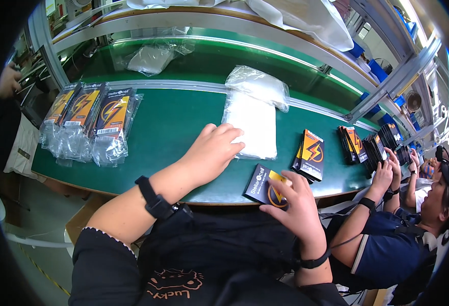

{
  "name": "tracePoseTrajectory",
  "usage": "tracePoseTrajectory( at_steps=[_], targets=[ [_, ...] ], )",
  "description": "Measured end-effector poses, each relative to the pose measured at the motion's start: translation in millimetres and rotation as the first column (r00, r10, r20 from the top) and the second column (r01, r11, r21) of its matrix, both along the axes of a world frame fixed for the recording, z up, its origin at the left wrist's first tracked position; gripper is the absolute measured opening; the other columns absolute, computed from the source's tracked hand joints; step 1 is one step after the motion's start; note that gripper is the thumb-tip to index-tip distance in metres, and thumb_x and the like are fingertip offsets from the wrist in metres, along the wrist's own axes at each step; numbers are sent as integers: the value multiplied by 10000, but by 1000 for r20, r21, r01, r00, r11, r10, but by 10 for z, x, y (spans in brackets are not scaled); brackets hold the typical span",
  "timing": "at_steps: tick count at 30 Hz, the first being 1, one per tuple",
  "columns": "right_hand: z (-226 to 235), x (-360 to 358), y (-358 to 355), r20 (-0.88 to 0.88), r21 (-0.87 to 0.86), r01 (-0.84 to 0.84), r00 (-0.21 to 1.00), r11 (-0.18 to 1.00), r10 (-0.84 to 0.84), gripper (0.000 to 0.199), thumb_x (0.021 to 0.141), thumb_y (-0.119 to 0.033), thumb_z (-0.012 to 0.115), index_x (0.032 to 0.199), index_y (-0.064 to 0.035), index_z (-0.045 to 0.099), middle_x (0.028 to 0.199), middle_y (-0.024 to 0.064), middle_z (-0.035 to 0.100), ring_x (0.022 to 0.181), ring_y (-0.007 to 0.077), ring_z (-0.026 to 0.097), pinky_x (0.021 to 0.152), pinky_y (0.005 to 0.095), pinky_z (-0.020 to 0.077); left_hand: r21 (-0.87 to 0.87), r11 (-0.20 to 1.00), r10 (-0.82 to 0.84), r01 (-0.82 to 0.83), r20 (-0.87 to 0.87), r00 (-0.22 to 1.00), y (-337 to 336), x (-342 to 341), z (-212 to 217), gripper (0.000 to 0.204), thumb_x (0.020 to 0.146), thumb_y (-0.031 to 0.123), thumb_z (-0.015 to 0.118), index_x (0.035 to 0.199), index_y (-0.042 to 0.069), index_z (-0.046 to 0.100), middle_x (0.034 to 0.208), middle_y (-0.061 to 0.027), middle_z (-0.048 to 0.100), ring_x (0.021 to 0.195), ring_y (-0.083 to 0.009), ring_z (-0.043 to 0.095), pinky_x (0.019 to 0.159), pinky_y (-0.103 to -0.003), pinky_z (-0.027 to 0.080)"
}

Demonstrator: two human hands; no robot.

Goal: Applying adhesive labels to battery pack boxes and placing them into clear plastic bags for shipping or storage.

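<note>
My left hand [215, 153] reaches over the green table with its fingers stretched out. Its fingertips rest at the left edge of a stack of clear plastic bags [259, 127]. Near the front edge, my right hand [297, 208] has its thumb and fingers around the right end of a flat black-and-orange box [260, 184] with a lightning bolt on it. The fingers partly cover that box. Just beyond it lies a small pile of similar boxes [311, 154].
Three bagged groups of boxes [113, 122] lie at the far left. A plastic bundle [150, 58] sits behind the metal rail. More box piles [354, 145] stand to the right, where a co-worker's hands [384, 173] are busy. A shelf [194, 19] spans above.
</note>
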State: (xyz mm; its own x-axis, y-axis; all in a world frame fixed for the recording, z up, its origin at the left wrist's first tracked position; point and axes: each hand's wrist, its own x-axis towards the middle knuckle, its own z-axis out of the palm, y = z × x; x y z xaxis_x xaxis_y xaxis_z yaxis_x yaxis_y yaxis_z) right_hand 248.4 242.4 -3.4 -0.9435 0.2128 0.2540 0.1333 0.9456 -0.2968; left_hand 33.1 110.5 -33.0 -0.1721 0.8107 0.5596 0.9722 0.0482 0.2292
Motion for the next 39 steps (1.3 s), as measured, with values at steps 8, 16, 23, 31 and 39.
tracePoseTrajectory(
  at_steps=[8,16,23,31,39],
  targets=[
    [63,-105,-26,39,-358,138,990,923,-133,641,610,-257,826,1139,-13,556,999,150,541,938,303,550,846,364,446,-128,992,11,17,220,975,154,-101,-63,221,778,89,645,997,66,622,962,-63,575,984,-250,533,842,-369,411],
    [-185,-154,14,-100,-945,-168,966,-280,-240,546,930,-441,501,1235,7,431,908,102,553,677,125,521,524,242,439,-79,997,42,-27,198,979,3,-94,-18,264,764,167,691,983,66,583,959,-77,551,927,-282,542,794,-396,435],
    [-214,-241,29,-67,-917,-94,994,-388,-84,371,951,-228,520,1203,38,464,871,77,588,709,115,573,590,239,476,-171,984,19,49,375,927,124,-176,-37,168,803,168,644,762,16,584,781,-123,575,750,-305,576,655,-389,462],
    [-204,-270,8,-99,-896,-69,994,-438,47,548,881,-22,574,1357,67,319,1123,151,599,975,166,618,851,281,500,-246,969,101,7,425,900,-93,5,21,85,809,69,593,840,-6,568,793,-146,567,758,-302,576,667,-370,468],
    [-260,-435,-77,-30,-886,41,989,-461,145,658,846,-6,617,1398,69,266,1160,185,586,1019,198,602,881,304,484,-30,989,-93,142,619,780,-347,142,3,128,779,-1,640,902,13,612,816,-57,531,717,-140,574,620,-248,467]
  ],
)
